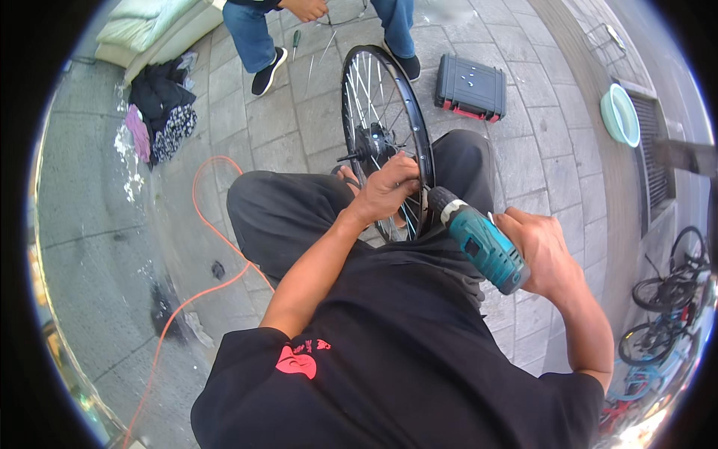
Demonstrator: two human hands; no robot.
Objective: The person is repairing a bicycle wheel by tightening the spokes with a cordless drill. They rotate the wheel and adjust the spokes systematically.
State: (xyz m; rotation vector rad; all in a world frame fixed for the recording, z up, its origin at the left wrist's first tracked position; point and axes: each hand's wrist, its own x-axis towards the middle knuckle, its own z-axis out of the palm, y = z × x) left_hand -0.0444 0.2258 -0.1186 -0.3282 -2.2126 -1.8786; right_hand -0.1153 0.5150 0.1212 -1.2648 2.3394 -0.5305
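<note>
Two bare hands work at a spoked bicycle wheel (424, 150), which stands on edge between the wearer's knees on grey paving, its dark hub (374, 141) facing left. The left hand (386, 187) has its fingers bent together and closed on the wheel by the rim's inner side; exactly which part they pinch is hidden. The right hand (537, 243) is wrapped around the grip of a teal cordless drill (485, 248), whose nose points at the rim near the left fingertips; whether the bit touches it cannot be told. Beyond the wheel, another person in blue jeans (250, 36) faces the wearer, a screwdriver (296, 41) lying between that person's feet. A black tool case (471, 84) rests to the right, well short of a pale green basin (619, 116).
</note>
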